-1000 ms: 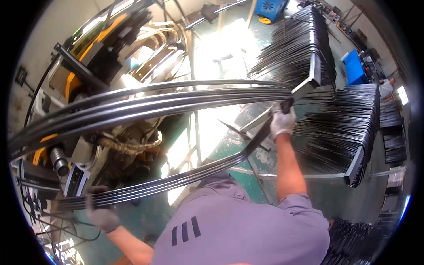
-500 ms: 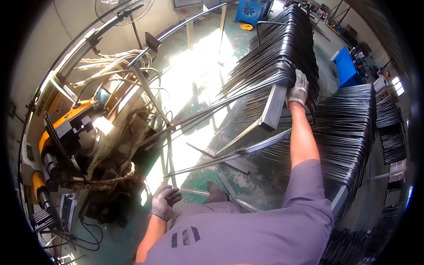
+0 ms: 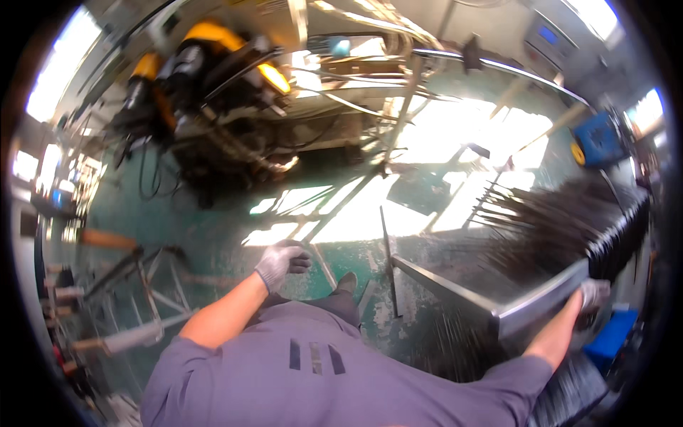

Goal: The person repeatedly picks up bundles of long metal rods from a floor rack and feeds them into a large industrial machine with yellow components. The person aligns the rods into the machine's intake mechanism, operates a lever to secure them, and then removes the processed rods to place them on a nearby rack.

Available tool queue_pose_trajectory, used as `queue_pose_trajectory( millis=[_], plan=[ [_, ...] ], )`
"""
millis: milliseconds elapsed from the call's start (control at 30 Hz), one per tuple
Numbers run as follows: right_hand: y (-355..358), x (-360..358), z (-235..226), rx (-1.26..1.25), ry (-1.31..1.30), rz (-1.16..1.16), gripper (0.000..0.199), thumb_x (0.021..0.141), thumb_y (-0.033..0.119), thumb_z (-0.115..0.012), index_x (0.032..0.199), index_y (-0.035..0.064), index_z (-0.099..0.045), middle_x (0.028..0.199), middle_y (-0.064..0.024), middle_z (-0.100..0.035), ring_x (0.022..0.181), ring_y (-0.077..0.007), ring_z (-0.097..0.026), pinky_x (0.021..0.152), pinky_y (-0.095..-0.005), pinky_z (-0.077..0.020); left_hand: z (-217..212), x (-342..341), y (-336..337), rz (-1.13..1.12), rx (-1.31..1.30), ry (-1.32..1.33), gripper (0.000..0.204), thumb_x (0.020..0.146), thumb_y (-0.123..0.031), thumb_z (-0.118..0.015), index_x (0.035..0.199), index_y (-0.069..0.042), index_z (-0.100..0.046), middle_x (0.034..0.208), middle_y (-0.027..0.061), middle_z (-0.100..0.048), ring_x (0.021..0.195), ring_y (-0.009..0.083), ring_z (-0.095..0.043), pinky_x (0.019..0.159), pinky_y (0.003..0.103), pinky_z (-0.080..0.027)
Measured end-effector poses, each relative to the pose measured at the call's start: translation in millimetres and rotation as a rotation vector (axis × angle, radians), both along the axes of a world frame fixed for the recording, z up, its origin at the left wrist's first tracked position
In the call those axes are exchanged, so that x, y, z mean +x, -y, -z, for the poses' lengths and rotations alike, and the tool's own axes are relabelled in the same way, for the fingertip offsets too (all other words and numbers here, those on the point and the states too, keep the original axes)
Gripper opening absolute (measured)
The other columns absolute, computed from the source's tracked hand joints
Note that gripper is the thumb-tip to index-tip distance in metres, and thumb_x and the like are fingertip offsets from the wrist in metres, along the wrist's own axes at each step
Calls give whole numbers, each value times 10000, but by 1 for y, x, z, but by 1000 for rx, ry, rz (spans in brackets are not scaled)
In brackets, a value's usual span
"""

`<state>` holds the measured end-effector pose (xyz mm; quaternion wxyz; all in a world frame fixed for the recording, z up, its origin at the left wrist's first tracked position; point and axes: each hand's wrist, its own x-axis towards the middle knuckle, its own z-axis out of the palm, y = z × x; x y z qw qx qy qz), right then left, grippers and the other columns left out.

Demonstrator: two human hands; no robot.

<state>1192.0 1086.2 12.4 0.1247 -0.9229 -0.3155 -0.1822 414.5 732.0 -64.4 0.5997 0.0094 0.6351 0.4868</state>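
Observation:
My left hand (image 3: 284, 264), in a pale grey knit glove, hangs in front of my body with loosely bent fingers and nothing in it. Out to the right, my gloved right hand (image 3: 595, 293) is at the end of a grey metal rack beam (image 3: 542, 295), beside the stack of bent black metal bars (image 3: 617, 238) hung on the rack. Blur and the hand's angle hide the right fingers, so its grip does not show. The bars' thin ends (image 3: 526, 213) reach left from the stack, smeared by motion.
A machine with yellow parts (image 3: 213, 34) and hanging cables stands ahead on the left. Upright metal posts (image 3: 405, 107) carry a curved rail. A metal frame stand (image 3: 153, 302) is at the left, blue equipment (image 3: 603, 139) at the far right. Loose metal pieces lie near my feet.
The view has swung left, so machine and rack appear further right. The long bars that stretched from the rack toward the machine no longer show there. My left hand has risen slightly.

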Motion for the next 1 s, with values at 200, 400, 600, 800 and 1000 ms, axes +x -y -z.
queue_pose_trajectory(
  millis=[200, 400, 600, 800, 1000],
  plan=[
    [147, -261, 211, 73, -291, -840, 365, 869, 300, -600, 1148, 67, -639, 1049, -132, -699, 929, -290, -669, 836, -419, -520, 8, -47, 93, -308, 12, -52, 290, 904, -152, -584, 1141, 7, -532, 938, 139, -659, 777, 213, -664, 709, 342, -560],
    [330, -458, 403, -1097, -920, -909, 405, 835, 187, -690, 1184, -9, -633, 1008, -120, -720, 933, -265, -670, 846, -369, -511, -3, -130, 216, -598, 80, -139, 270, 906, -145, -593, 1123, 13, -561, 940, 115, -664, 808, 201, -660, 719, 324, -545],
    [329, -782, 223, -926, -520, -1619, 350, 814, 218, -593, 1079, -6, -642, 1024, -228, -653, 971, -332, -630, 881, -401, -474, -28, -247, 420, -988, 74, -674, 234, 901, -69, -591, 1113, 29, -582, 977, 109, -676, 883, 172, -662, 767, 290, -546],
    [403, -989, 167, -995, -162, -1990, 265, 878, 184, -586, 1081, 18, -620, 1003, -177, -671, 936, -313, -639, 805, -388, -489, -78, -328, 629, -1220, -439, -1352, 199, 873, -60, -611, 1056, 16, -616, 1013, 81, -647, 935, 151, -597, 882, 289, -459],
    [574, -1167, 210, -1116, -275, -2252, 468, 831, 232, -674, 1250, 50, -571, 1144, -184, -667, 1090, -335, -627, 923, -399, -492, -77, -386, 770, -1512, -514, -1183, 200, 908, -69, -570, 1077, 38, -588, 1004, 114, -651, 918, 181, -617, 840, 295, -480]
  ],
)
